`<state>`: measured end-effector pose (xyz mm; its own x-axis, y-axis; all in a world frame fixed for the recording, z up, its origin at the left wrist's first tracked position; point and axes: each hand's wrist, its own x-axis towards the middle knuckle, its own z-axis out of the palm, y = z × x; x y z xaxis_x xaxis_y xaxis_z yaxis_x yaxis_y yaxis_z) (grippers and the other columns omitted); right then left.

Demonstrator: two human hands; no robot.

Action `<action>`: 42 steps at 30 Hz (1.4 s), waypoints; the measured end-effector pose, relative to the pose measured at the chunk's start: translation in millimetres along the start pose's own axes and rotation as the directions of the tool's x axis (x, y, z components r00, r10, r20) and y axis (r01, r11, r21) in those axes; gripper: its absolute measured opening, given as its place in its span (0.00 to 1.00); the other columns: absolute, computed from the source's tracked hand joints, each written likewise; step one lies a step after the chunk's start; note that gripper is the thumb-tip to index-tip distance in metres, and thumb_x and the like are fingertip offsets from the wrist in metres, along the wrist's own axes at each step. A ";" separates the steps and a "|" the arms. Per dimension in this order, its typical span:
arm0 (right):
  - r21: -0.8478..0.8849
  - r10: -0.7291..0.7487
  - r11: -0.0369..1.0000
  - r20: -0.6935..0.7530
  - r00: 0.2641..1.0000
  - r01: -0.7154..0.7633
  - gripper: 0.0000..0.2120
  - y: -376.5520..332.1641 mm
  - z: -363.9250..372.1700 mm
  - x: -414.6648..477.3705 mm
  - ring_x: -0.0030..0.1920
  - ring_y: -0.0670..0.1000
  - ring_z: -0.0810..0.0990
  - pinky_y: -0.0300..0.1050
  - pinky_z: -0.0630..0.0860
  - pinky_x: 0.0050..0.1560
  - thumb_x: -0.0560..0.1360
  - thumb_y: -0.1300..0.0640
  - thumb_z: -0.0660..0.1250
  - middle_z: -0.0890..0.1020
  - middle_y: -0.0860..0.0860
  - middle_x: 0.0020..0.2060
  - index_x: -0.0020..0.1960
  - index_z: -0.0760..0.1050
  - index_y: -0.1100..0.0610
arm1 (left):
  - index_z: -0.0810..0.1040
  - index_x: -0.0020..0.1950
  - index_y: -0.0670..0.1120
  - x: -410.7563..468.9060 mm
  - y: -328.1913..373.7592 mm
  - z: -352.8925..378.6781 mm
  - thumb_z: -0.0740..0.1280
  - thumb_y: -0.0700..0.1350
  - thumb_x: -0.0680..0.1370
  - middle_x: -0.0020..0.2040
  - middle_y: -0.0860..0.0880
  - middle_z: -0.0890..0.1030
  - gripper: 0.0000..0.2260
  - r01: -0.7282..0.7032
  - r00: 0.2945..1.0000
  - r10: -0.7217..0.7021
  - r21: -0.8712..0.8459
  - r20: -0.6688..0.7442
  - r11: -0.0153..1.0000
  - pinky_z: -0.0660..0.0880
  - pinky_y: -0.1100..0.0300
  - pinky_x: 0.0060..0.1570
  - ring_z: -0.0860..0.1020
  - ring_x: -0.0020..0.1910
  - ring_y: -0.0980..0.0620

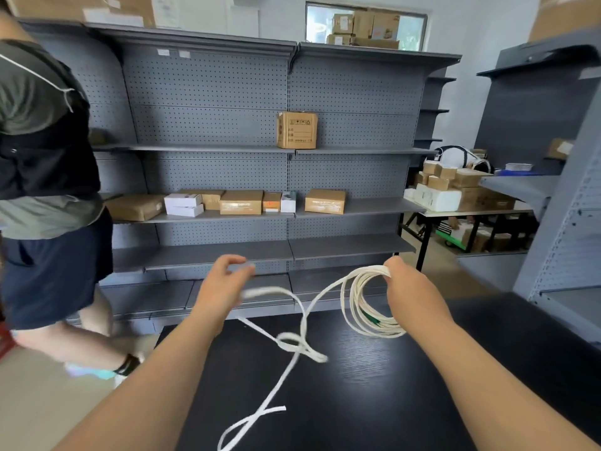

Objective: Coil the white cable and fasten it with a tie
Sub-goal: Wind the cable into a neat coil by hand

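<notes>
Grey shelving (pixel 227 151) with cardboard boxes (pixel 241 202) is seen behind a black table (pixel 374 385). The loose, blurred run of the white cable (pixel 304 320) is pinched in the curled fingers of the left hand (pixel 224 284). The coiled part is gripped at its top by the closed right hand (pixel 406 288), above the table.

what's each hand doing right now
Left hand: closed on the loose cable, blurred.
Right hand: closed on the coil.
</notes>
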<state>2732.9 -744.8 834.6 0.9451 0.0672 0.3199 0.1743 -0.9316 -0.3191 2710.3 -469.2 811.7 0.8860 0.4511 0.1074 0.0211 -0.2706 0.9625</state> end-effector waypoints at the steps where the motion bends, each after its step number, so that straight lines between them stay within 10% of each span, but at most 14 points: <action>1: -0.007 -0.006 1.000 -0.003 1.000 0.006 0.06 -0.8 0.2 0.3 0.32 0.51 0.68 0.43 0.57 0.27 0.81 0.62 0.51 0.70 0.51 0.35 0.47 0.62 0.54 | 0.74 0.53 0.53 -2.7 -1.5 -1.3 0.68 0.53 0.75 0.37 0.49 0.74 0.09 -0.090 0.995 0.076 0.232 0.069 0.969 0.70 0.58 0.36 0.73 0.34 0.51; 5: -0.028 -0.013 1.000 0.007 1.000 0.013 0.07 -3.2 1.0 -1.2 0.31 0.50 0.67 0.43 0.56 0.26 0.80 0.63 0.51 0.69 0.50 0.33 0.46 0.62 0.55 | 0.76 0.51 0.60 -12.0 8.1 -2.7 0.67 0.65 0.69 0.43 0.56 0.76 0.15 -0.253 0.956 0.058 0.707 0.288 0.660 0.71 0.59 0.46 0.77 0.46 0.54; 16: -0.020 -0.062 0.998 0.029 0.998 0.062 0.06 -16.2 7.9 -1.7 0.34 0.54 0.70 0.44 0.58 0.27 0.80 0.63 0.51 0.70 0.51 0.36 0.46 0.63 0.55 | 0.76 0.51 0.51 -49.8 -7.9 68.2 0.60 0.57 0.78 0.52 0.51 0.75 0.12 -0.545 0.832 0.246 0.647 0.498 0.533 0.73 0.55 0.50 0.76 0.52 0.50; 23: 0.034 -0.078 0.996 0.027 0.997 0.077 0.06 -21.7 0.5 -1.0 0.31 0.48 0.67 0.42 0.57 0.27 0.81 0.60 0.52 0.69 0.50 0.34 0.46 0.62 0.53 | 0.67 0.51 0.49 -66.1 -13.9 92.4 0.69 0.65 0.68 0.51 0.51 0.73 0.24 -0.427 0.890 0.151 0.673 0.430 0.604 0.68 0.60 0.42 0.73 0.45 0.52; 33: 0.011 -0.064 0.998 0.031 0.998 0.063 0.06 -18.4 0.9 -3.4 0.30 0.48 0.67 0.43 0.57 0.27 0.81 0.61 0.52 0.69 0.50 0.33 0.46 0.63 0.54 | 0.72 0.53 0.42 -39.1 -23.0 89.7 0.60 0.38 0.79 0.53 0.43 0.80 0.05 -0.380 0.920 0.126 0.761 0.372 0.526 0.72 0.54 0.46 0.78 0.52 0.42; 42: -0.119 -0.045 0.991 0.111 0.993 0.058 0.09 -18.5 9.3 -8.0 0.35 0.54 0.69 0.40 0.55 0.26 0.76 0.69 0.53 0.66 0.50 0.36 0.46 0.59 0.56 | 0.75 0.54 0.47 -30.2 31.2 52.8 0.58 0.43 0.81 0.40 0.49 0.79 0.07 -0.326 0.941 0.265 0.350 0.212 0.878 0.72 0.68 0.35 0.80 0.36 0.54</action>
<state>2724.7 -724.8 829.6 0.9611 0.1483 0.2330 0.1949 -0.9619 -0.1915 2708.7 -536.2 825.3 0.9371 0.1726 0.3033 -0.1085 -0.6821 0.7232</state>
